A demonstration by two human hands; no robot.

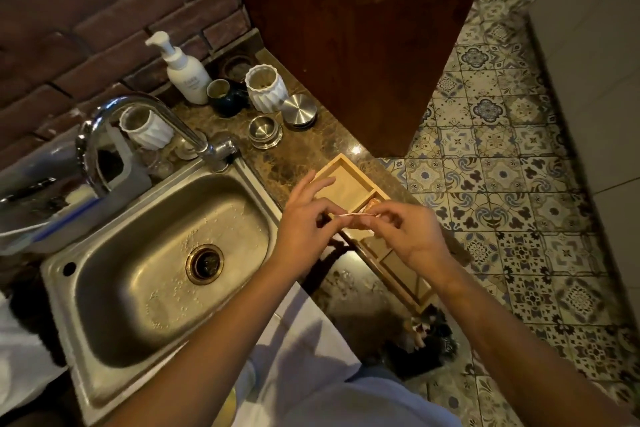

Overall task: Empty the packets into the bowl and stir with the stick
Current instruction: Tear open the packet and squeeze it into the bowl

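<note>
Packet [353,215], small and pinkish, was held edge-on between the two hands above the wooden tray [349,191], clear of the bench [298,152]. Left hand [306,218] pinched the packet's left end between thumb and forefinger, its remaining fingers spread and raised over the tray's large compartment. Right hand [405,232] pinched the packet's right end, its other fingers loosely curled. Whether the packet was torn could not be told. Wooden tray sat at the bench's right edge, divided into one large compartment at the far end and smaller compartments nearer the person; something orange-pink showed in a small compartment just behind the packet, its nature unclear. Stainless sink [145,253] lay to the left of the hands, basin wet with droplets, drain [204,263] at its middle, chrome tap [138,128] arching over its far rim. At the rear of the bench stood a white pump bottle [181,71], a white ribbed cup [265,87], a second ribbed cup [147,125] behind the tap, a dark cup [225,95], a small steel bowl [264,130] and a round steel lid [298,109]. Patterned floor tiles [502,184] lay to the right.
</note>
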